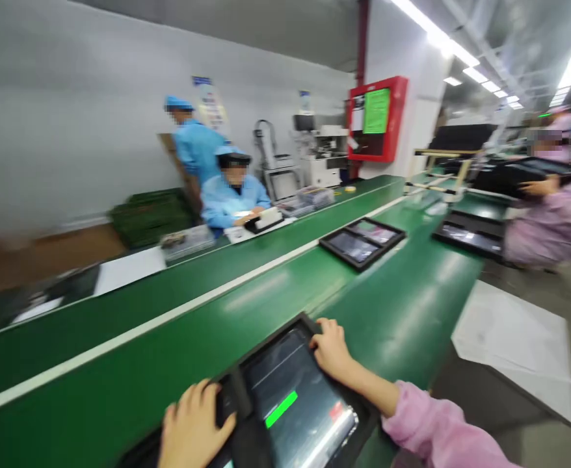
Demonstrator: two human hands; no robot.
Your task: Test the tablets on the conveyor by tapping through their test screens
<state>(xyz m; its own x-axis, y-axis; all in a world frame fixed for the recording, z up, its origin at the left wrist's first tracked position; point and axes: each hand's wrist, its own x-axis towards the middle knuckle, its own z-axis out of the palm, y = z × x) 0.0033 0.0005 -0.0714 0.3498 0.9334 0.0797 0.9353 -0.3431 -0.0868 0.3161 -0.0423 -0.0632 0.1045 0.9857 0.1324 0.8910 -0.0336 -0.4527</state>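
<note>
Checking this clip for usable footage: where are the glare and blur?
Head view: the ceiling strip lights glare across the green conveyor belt and the nearest display panel; the left edge smears with blur; the wide lens bows the belt's lines.

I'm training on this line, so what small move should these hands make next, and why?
Probably settle the black tray flat onto the green conveyor belt. The left hand and right hand both hold its edges, and the tray farther along lies flat on the belt.
</note>
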